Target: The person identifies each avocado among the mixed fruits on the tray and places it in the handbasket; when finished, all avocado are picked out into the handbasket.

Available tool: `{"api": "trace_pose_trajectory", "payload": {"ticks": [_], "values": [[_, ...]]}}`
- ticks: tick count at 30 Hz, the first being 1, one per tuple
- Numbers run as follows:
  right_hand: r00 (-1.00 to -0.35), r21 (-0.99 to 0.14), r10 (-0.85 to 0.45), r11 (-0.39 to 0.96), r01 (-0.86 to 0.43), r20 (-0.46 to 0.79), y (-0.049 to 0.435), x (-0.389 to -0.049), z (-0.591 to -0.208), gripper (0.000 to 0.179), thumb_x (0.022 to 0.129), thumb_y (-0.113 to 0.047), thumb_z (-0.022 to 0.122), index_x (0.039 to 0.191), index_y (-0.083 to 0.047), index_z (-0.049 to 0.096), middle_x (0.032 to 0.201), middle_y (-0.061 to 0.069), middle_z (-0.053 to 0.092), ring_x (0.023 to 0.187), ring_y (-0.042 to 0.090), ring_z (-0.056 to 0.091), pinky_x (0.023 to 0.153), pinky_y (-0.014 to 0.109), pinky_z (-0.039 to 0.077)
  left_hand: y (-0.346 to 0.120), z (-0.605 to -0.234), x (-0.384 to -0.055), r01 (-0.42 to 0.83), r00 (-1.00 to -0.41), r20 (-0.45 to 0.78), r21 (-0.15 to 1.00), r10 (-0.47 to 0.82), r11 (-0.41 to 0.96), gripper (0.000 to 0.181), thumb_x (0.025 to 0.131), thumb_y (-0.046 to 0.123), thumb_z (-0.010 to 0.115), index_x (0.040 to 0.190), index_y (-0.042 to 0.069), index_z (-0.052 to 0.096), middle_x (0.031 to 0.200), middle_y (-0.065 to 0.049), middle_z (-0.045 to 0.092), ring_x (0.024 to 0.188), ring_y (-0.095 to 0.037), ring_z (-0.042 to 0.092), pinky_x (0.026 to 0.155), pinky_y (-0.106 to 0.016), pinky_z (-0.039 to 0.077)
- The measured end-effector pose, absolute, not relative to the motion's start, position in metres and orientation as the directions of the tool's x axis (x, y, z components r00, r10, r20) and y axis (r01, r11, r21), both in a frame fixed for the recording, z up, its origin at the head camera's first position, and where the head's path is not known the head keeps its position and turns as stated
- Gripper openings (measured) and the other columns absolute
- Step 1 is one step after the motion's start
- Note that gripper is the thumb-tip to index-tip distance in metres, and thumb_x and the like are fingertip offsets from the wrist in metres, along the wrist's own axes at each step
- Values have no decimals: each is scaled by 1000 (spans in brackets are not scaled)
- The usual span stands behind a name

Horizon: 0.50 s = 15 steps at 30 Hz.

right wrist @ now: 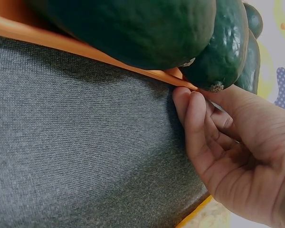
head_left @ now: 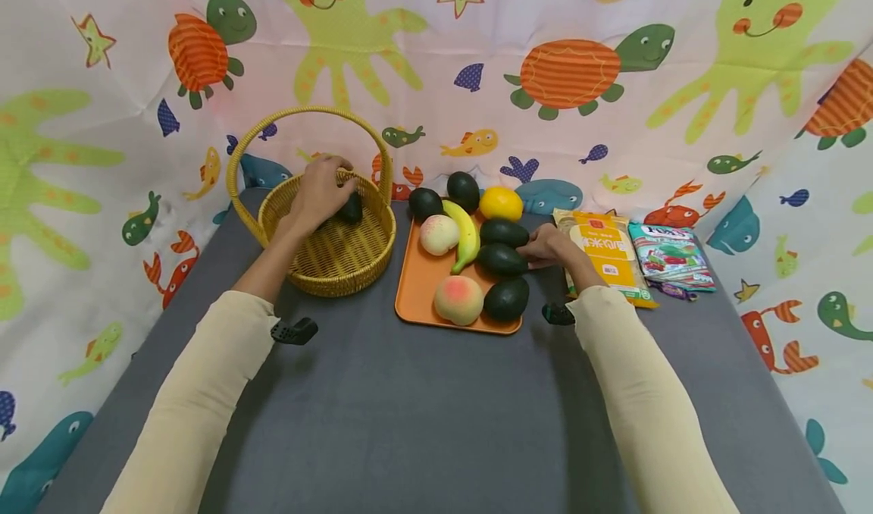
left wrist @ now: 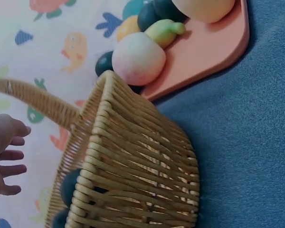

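Note:
My left hand (head_left: 319, 191) is over the yellow wicker basket (head_left: 334, 285), fingers loosely spread and holding nothing; the left wrist view shows this hand (left wrist: 4, 156) apart from the basket rim (left wrist: 92, 152). Below it, dark green avocados (head_left: 351, 208) lie inside the basket, partly hidden by the hand. My right hand (head_left: 549, 247) pinches the right rim of the orange tray (head_left: 416, 294), beside an avocado (head_left: 501, 259). In the right wrist view, its curled fingertips (right wrist: 195, 102) are at the tray rim, with the thumb partly hidden behind an avocado (right wrist: 223, 45).
On the tray lie a banana (head_left: 465, 237), a pale peach (head_left: 439, 234), a larger peach (head_left: 459, 300), a yellow fruit (head_left: 501, 203) and more avocados (head_left: 464, 192). To the right are a yellow food packet (head_left: 603, 252) and a teal packet (head_left: 671, 256). A patterned cloth (head_left: 436, 67) hangs behind.

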State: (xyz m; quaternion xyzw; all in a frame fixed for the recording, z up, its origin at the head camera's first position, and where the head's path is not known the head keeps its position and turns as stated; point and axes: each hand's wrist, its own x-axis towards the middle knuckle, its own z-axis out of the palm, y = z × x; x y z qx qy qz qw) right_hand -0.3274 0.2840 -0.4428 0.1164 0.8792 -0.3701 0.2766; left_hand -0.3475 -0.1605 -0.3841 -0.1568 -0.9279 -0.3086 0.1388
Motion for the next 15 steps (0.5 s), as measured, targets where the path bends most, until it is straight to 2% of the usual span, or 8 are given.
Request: {"api": "trace_pose_trajectory", "payload": {"ticks": [6, 10, 15], "values": [[-813, -573, 6, 706, 415, -582, 285, -327, -444, 20, 98, -22, 72, 99, -3, 68, 73, -1, 62, 65, 9, 69, 70, 21, 61, -150, -366, -324, 420, -892, 380, 495, 246, 760, 33, 103, 23, 66, 123, -3, 70, 135, -28, 63, 108, -43, 64, 93, -56, 53], [-812, -583, 6, 693, 424, -584, 284, -328, -444, 19, 99, -22, 72, 100, -3, 67, 77, 1, 62, 66, 8, 69, 71, 21, 61, -140, -356, -311, 456, -864, 437, 471, 249, 755, 30, 103, 21, 66, 120, -3, 71, 128, -27, 67, 104, -41, 65, 90, -54, 55], [-813, -591, 2, 686, 425, -583, 283, -329, -444, 18, 99, -21, 72, 98, -3, 67, 79, 2, 61, 67, 9, 69, 72, 23, 62, -127, -354, -299, 480, -844, 470, 443, 259, 758, 27, 102, 18, 67, 117, -4, 72, 123, -25, 68, 91, -37, 66, 80, -49, 56]]}}
